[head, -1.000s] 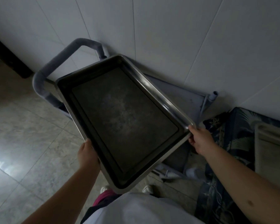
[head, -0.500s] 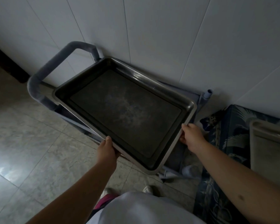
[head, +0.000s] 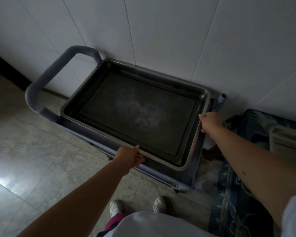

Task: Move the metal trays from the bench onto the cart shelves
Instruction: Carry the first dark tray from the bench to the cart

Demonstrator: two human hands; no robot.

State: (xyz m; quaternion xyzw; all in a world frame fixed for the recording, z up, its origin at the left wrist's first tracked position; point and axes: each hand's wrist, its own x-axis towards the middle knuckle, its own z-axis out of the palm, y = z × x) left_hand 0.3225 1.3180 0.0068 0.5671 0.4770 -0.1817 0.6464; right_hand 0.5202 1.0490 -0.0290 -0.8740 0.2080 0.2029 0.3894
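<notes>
A large rectangular metal tray (head: 137,113) with a dark, worn bottom lies level over the top shelf of the grey cart (head: 197,161). My left hand (head: 131,157) grips the tray's near long rim. My right hand (head: 209,122) grips the short right rim. The cart's padded loop handle (head: 46,82) sticks out at the left end. Whether the tray rests on the shelf or hovers just above it cannot be told. The lower shelves are hidden beneath the tray.
The cart stands against a white tiled wall (head: 161,40). A blue patterned cloth (head: 232,194) covers something at the right, with a pale tray edge (head: 287,137) on it. My shoes (head: 158,203) stand on the grey tiled floor (head: 32,159) before the cart.
The tray went from tilted and raised above the cart to level and low on the top shelf, squared with the cart. Both hands kept their hold and moved forward and down.
</notes>
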